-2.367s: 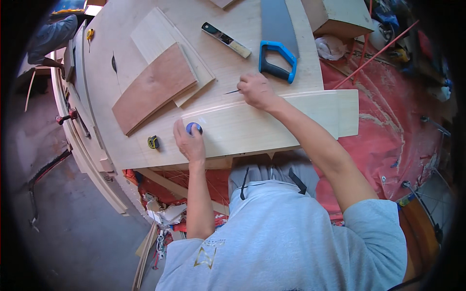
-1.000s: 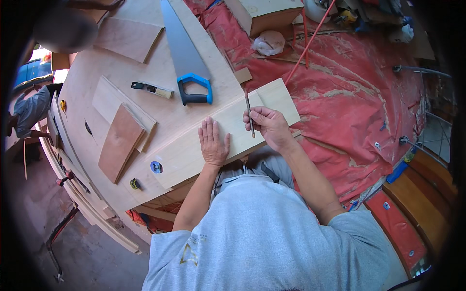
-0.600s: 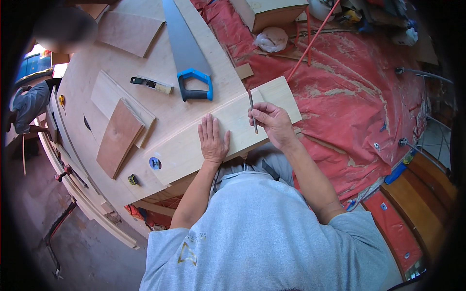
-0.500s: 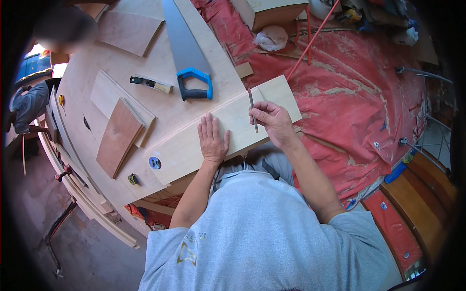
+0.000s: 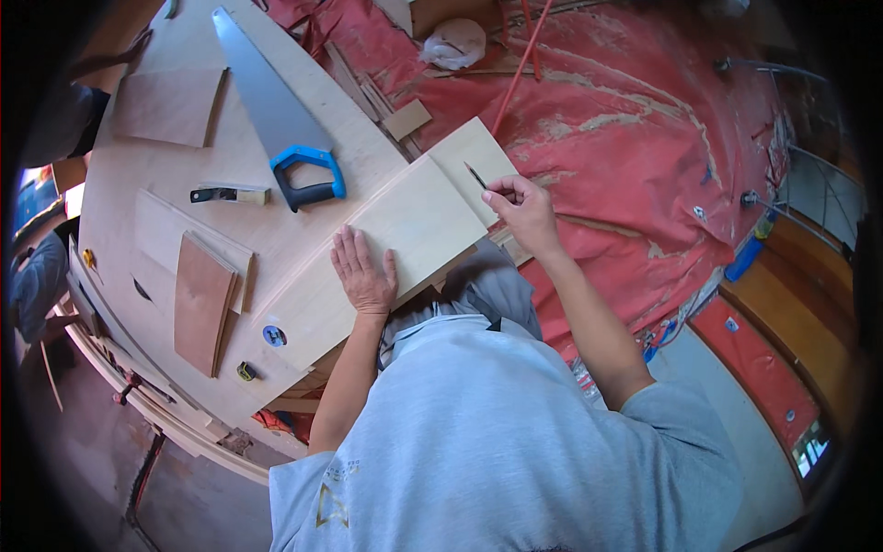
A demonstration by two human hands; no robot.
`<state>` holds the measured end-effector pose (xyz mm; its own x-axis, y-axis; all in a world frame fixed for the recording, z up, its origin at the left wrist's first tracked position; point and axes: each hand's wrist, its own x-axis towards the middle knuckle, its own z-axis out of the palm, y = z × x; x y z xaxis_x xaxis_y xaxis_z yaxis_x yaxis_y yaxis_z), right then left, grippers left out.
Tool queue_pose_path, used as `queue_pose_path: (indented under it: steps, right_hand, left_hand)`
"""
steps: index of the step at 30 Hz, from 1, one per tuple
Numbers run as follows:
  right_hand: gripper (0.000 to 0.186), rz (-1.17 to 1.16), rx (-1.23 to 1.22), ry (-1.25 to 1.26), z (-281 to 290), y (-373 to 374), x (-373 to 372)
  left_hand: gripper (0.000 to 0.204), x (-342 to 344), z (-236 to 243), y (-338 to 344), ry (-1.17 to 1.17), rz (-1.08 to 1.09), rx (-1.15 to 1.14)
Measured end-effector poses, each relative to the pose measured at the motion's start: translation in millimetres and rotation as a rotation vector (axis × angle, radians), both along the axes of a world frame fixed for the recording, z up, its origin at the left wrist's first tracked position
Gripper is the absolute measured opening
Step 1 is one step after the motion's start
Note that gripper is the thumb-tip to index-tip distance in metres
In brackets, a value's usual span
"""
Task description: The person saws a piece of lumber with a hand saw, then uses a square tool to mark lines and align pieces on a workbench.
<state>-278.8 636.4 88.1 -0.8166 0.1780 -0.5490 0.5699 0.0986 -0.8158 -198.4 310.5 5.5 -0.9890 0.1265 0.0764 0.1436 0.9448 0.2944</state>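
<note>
Right fingers (image 5: pixel 513 185) — pinching pencil (image 5: pixel 475 176), jutting beyond them | left fingers (image 5: pixel 348 250) — splayed on board (image 5: pixel 423 219)

The pale worktop (image 5: pixel 292 237) carries a handsaw (image 5: pixel 267 96), tape measure (image 5: pixel 246 371) and boards (image 5: pixel 418 225).

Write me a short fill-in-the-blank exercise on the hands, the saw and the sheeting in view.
The right hand holds a ____.
The left hand lies palm ____ on the pale board.
The saw has a handle in black and ____.
The sheeting past the board's right end is ____.

Missing words: pencil; down; blue; red.
</note>
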Motion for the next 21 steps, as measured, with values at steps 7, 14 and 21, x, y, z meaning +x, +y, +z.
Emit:
queue_pose_path:
  steps: [7,14,21]
  right_hand:
    - [0.021,-0.013,-0.029,0.028,-20.9,4.7,3.2]
    - [0.022,-0.027,-0.071,-0.028,-28.2,1.9,-2.4]
    - [0.023,0.026,-0.069,-0.052,-45.8,3.6,-9.5]
  left_hand:
    - [0.079,-2.2,1.7,2.1,-0.026,-0.021,0.009]
    - [0.078,-1.8,2.6,-0.9,-0.041,-0.014,-0.003]
    - [0.079,-4.3,5.3,1.3,-0.064,-0.024,0.003]
